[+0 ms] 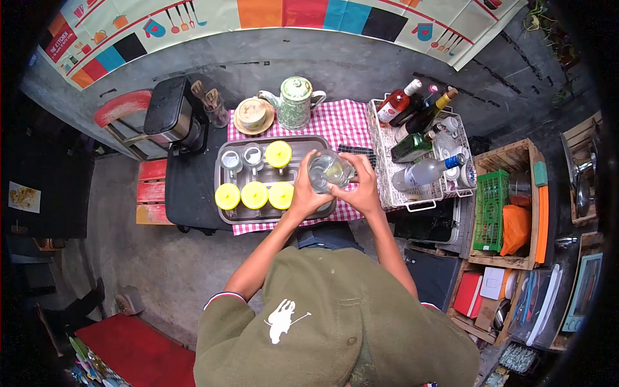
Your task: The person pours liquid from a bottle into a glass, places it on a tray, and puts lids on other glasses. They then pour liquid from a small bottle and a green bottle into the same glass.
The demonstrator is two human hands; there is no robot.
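A clear glass jar [326,170] is held up over the right end of the brown tray [271,142]. The fingers of my left hand [307,188] curl round its left side, while my right hand [362,187] grips it from the right. On the tray below stand several glass jars with yellow lids [254,195], one of them right beside my left hand. Two small glass jars [253,156] without yellow lids, whitish inside, sit at the tray's back left. A folded dark checked cloth [358,153] lies just behind my right hand.
A white wire basket [422,197] with bottles stands to the right. Behind the tray are a green patterned teapot [296,106] and a cup on a saucer [251,115]. A black coffee maker [174,113] stands left. Pink checked cloth [345,116] covers part of the table.
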